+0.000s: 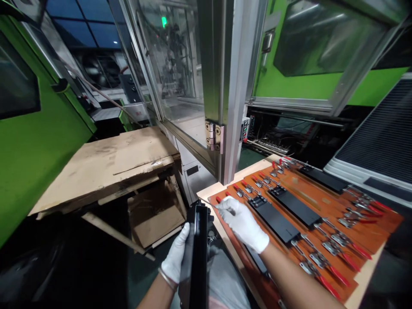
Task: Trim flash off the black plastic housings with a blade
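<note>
My left hand (175, 256), in a white glove, is closed on the side of a long black channel-shaped part (200, 257) held upright off the board. My white-gloved right hand (242, 221) is beside the top end of that part, fingers pinched together. Something thin seems to poke out from its fingertips towards the part, too small to name. Below and right of this hand lies an orange board (291, 185) with flat black panels (273, 219) held between red-handled toggle clamps (334, 274). My right hand and forearm hide part of another black panel.
A cardboard-covered table (106, 165) stands at the left beside a green machine (28, 141). A metal-framed enclosure post with a hinge (215, 136) rises just ahead. At the right is a ribbed dark surface (380, 137). An open cardboard box (156, 214) sits under the table.
</note>
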`<move>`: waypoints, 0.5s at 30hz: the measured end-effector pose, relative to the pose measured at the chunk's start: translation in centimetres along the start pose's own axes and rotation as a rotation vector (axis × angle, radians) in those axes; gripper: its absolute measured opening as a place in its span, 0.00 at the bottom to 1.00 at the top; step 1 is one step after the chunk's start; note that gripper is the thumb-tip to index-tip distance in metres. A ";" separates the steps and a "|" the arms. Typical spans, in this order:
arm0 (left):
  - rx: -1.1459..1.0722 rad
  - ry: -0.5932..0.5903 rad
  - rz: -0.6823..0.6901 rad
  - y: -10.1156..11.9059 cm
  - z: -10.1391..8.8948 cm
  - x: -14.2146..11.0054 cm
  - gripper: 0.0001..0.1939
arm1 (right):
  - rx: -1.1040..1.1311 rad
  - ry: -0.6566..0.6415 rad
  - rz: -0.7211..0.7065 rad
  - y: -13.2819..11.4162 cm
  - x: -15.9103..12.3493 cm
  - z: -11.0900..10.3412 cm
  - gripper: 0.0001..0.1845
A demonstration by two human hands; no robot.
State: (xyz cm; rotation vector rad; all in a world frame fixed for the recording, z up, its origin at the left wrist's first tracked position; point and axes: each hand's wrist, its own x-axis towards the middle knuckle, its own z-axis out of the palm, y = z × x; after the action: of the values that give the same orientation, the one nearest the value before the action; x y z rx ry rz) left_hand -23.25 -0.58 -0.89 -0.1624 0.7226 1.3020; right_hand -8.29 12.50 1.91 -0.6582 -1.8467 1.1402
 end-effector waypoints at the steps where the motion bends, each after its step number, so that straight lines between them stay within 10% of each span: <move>1: -0.006 -0.031 0.000 0.1 -0.5 0.3 0.17 | 0.019 -0.009 0.030 -0.1 -0.5 0.1 0.07; 7: 0.061 -0.268 0.007 -0.1 -3.4 2.3 0.25 | 0.048 0.000 0.193 -1.1 -2.1 1.4 0.17; 15: 0.105 -0.406 0.014 -1.3 -3.8 2.4 0.26 | -0.064 -0.112 -0.116 -0.7 -2.6 3.8 0.19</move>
State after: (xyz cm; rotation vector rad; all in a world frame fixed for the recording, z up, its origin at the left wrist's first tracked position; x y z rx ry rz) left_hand -23.39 -0.86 -5.55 0.1891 0.4421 1.2563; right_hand -10.28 8.48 0.73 -0.5249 -1.9962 1.0653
